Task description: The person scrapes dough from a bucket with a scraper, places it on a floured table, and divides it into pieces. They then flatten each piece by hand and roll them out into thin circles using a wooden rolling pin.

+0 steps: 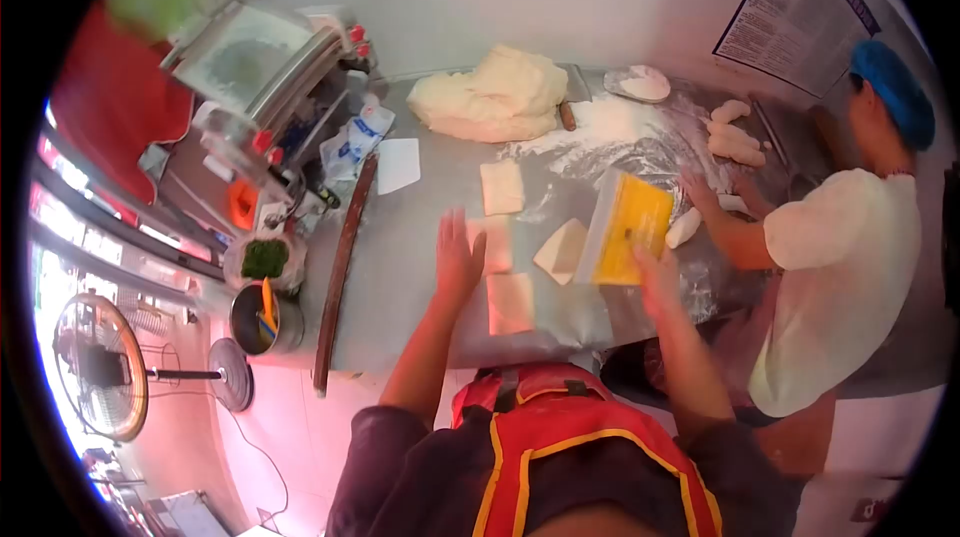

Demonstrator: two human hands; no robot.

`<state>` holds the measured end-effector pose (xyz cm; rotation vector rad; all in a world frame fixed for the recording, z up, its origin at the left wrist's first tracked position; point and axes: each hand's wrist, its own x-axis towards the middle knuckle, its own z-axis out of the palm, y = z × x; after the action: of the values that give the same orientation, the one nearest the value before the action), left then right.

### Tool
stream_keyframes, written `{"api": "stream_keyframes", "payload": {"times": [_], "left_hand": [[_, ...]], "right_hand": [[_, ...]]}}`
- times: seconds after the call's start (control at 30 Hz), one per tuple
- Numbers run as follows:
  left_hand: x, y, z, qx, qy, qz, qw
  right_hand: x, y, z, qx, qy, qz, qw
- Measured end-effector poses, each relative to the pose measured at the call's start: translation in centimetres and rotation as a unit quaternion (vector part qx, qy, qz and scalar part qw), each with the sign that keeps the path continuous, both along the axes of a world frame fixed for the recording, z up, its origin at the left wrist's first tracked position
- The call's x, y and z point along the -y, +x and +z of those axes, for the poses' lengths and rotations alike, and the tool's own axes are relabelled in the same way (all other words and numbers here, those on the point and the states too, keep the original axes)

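Note:
My right hand [657,282] grips a broad yellow dough scraper [632,237] by its lower right side; a pale strip runs along its left edge. The scraper is held above the table, just right of a folded, pointed dough piece [562,251]. With fingers stretched out, my left hand [460,262] is over the left edge of the middle dough square [494,242]; whether it touches cannot be made out. Another dough square [502,187] lies above that one, and a third dough square [511,303] lies below, nearer the table's front edge.
A big dough mound [490,97] sits at the back of the metal table [400,267]. A co-worker [840,257] at right handles dough rolls. At left are a long wooden rod [345,277], a machine [265,87], a bowl of greens [264,258] and a pot [285,329].

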<state>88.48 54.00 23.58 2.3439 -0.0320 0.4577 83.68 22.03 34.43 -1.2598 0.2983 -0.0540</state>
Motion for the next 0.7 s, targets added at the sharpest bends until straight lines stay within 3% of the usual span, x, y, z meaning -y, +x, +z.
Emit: {"api": "stream_keyframes", "payload": {"times": [0.13, 0.33, 0.43, 0.57, 0.7], "left_hand": [[1.8, 10.1, 0.4, 0.012, 0.107, -0.042, 0.993], [5.0, 26.5, 1.6, 0.046, 0.144, -0.023, 0.988], [5.4, 30.9, 4.7, -0.054, 0.214, 0.002, 0.975], [5.0, 33.8, 2.1, -0.058, 0.249, 0.024, 0.966], [3.5, 36.5, 0.6, -0.030, 0.287, 0.010, 0.957]], "right_hand": [[0.6, 11.0, -0.8, -0.001, -0.001, -0.024, 1.000], [-3.1, 33.0, -1.2, 0.032, 0.059, 0.051, 0.996], [-5.8, 40.3, -2.7, 0.057, 0.155, 0.051, 0.985], [-9.4, 46.5, -9.4, 0.003, 0.086, 0.063, 0.994], [-11.5, 47.4, -7.3, -0.052, -0.031, 0.048, 0.997]]}}
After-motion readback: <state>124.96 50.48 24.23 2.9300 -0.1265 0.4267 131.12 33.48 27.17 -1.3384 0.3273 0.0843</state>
